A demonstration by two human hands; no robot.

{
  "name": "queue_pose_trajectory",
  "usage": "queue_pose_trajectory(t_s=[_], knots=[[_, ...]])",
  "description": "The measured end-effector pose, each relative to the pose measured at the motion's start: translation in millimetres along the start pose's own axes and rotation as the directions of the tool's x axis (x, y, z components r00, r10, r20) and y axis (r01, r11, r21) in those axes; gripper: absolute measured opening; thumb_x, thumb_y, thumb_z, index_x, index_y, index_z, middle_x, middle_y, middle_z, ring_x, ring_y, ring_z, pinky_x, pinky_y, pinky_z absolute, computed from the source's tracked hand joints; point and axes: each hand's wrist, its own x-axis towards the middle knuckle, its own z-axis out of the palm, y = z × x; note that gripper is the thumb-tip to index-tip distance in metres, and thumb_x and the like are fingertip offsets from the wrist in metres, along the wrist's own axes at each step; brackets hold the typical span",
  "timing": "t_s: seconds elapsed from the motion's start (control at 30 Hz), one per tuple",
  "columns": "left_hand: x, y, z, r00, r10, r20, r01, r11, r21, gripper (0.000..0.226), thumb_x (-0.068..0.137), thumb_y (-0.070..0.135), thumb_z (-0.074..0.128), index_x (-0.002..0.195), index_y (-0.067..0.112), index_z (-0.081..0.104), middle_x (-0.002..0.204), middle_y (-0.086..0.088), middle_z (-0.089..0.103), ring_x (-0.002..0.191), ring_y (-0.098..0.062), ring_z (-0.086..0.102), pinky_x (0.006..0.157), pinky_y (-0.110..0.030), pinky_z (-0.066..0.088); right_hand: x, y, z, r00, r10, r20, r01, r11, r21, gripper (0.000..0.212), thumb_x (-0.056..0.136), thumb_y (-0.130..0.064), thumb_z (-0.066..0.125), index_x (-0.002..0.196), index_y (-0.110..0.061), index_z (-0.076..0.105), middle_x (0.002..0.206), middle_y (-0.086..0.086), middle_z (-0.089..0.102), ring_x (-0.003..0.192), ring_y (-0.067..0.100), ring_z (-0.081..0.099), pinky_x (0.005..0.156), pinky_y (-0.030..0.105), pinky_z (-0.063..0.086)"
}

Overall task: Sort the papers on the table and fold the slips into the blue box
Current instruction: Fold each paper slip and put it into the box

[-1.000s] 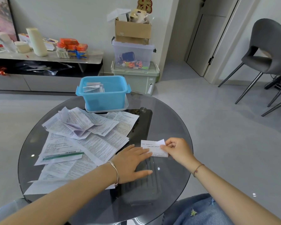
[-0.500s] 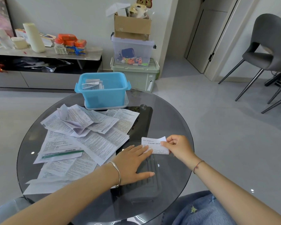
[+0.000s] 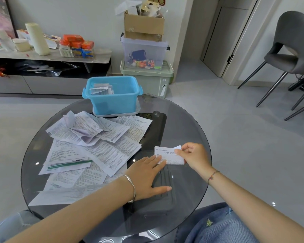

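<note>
Glass, dark and round, makes up the counter (image 3: 188,123), and a person reaches both bare arms in from its near edge. Their left hand (image 3: 147,176) lies flat with the fingers straight and together, the fingertips pressing on the lower left corner of a small white slip (image 3: 167,152). Their right hand (image 3: 194,155) pinches the slip's right edge between the thumb and curled fingers. The slip lies toward the right edge of the counter, well apart from the blue box (image 3: 112,100), which stands at the far edge on a pale tray or lid (image 3: 118,114). A few folded slips (image 3: 100,89) lean in the left end of the box. A loose pile of printed papers (image 3: 88,146) covers the left half of the counter. The sheets overlap, some are creased, and they reach from just beside the box down to the near left edge, where the left forearm crosses over them.
</note>
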Motion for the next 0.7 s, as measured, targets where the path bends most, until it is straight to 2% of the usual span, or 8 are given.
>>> queue_pose_trajectory(t_s=[0.03, 0.1, 0.17, 0.23, 0.37, 0.53, 0.63, 0.7], knots=[[0, 1, 0, 1.0, -0.007, -0.002, 0.007, 1.0, 0.003, 0.1, 0.073, 0.081, 0.008, 0.153, 0.021, 0.002, 0.161, -0.002, -0.002, 0.148, -0.014, -0.001, 0.118, -0.028, -0.003, -2, 0, 0, 0.998, -0.051, -0.028, 0.05, 0.997, -0.056, 0.012, 0.085, -0.024, 0.069, 0.083, -0.014, 0.063, 0.077, -0.004, 0.07, 0.062, 0.016, 0.061, 0.056, 0.027, 0.047], [0, 3, -1, 1.0, -0.014, -0.006, 0.014, 1.0, 0.012, 0.096, 0.076, 0.077, 0.014, 0.153, 0.021, 0.004, 0.161, -0.002, -0.001, 0.148, -0.014, -0.001, 0.118, -0.028, -0.004, -9, 0, -5, 0.95, -0.296, -0.098, 0.26, 0.925, -0.276, 0.009, 0.089, -0.027, 0.063, 0.095, -0.02, 0.061, 0.093, -0.011, 0.064, 0.075, 0.011, 0.057, 0.063, 0.024, 0.045], [1, 5, 0, 1.0, -0.016, -0.003, 0.016, 1.0, 0.021, 0.095, 0.077, 0.076, 0.015, 0.153, 0.021, 0.004, 0.161, -0.002, -0.001, 0.148, -0.015, 0.0, 0.117, -0.028, -0.005, -17, 3, -11, 0.812, -0.583, -0.03, 0.506, 0.729, -0.461, 0.015, 0.093, -0.026, 0.056, 0.103, -0.018, 0.065, 0.107, -0.008, 0.061, 0.092, 0.011, 0.056, 0.077, 0.023, 0.046], [0, 6, 1, 1.0, -0.021, -0.008, 0.022, 0.999, 0.028, 0.094, 0.079, 0.076, 0.018, 0.153, 0.02, 0.004, 0.161, -0.003, -0.001, 0.148, -0.015, -0.001, 0.117, -0.028, -0.005, -29, 9, -13, 0.7, -0.704, 0.121, 0.653, 0.562, -0.507, 0.028, 0.095, -0.031, 0.047, 0.105, -0.018, 0.069, 0.112, -0.006, 0.065, 0.105, 0.015, 0.059, 0.09, 0.029, 0.046], [-1, 7, 1, 0.999, -0.036, -0.016, 0.036, 0.999, 0.031, 0.087, 0.089, 0.072, 0.027, 0.153, 0.019, 0.002, 0.161, -0.004, -0.003, 0.148, -0.016, -0.002, 0.119, -0.029, -0.004, -45, 22, -6, 0.609, -0.722, 0.327, 0.741, 0.372, -0.558, 0.048, 0.101, -0.04, 0.027, 0.115, -0.02, 0.069, 0.119, -0.008, 0.066, 0.113, 0.01, 0.059, 0.103, 0.029, 0.039], [-1, 10, 2, 0.999, -0.034, -0.011, 0.035, 0.998, 0.054, 0.097, 0.081, 0.08, 0.013, 0.153, 0.017, 0.003, 0.161, -0.007, 0.0, 0.148, -0.017, -0.001, 0.119, -0.03, -0.003, -46, 27, -2, 0.63, -0.685, 0.366, 0.727, 0.354, -0.589, 0.057, 0.103, -0.042, 0.015, 0.123, -0.02, 0.064, 0.126, -0.008, 0.063, 0.118, 0.008, 0.057, 0.107, 0.033, 0.034], [-2, 10, 1, 0.999, -0.039, -0.006, 0.04, 0.996, 0.076, 0.097, 0.083, 0.079, 0.015, 0.153, 0.014, 0.004, 0.161, -0.007, 0.0, 0.148, -0.018, 0.001, 0.12, -0.031, -0.002, -44, 24, -2, 0.626, -0.685, 0.374, 0.73, 0.344, -0.591, 0.059, 0.103, -0.042, 0.013, 0.121, -0.022, 0.066, 0.125, -0.007, 0.063, 0.117, 0.009, 0.058, 0.106, 0.035, 0.035], [-3, 8, 1, 0.999, -0.023, -0.026, 0.026, 0.995, 0.099, 0.108, 0.071, 0.082, 0.0, 0.153, 0.012, 0.005, 0.161, -0.007, 0.002, 0.148, -0.018, 0.003, 0.118, -0.03, -0.003, -42, 24, -4, 0.628, -0.686, 0.367, 0.731, 0.359, -0.58, 0.06, 0.103, -0.042, 0.013, 0.118, -0.022, 0.067, 0.124, -0.007, 0.064, 0.115, 0.009, 0.059, 0.106, 0.036, 0.036]])
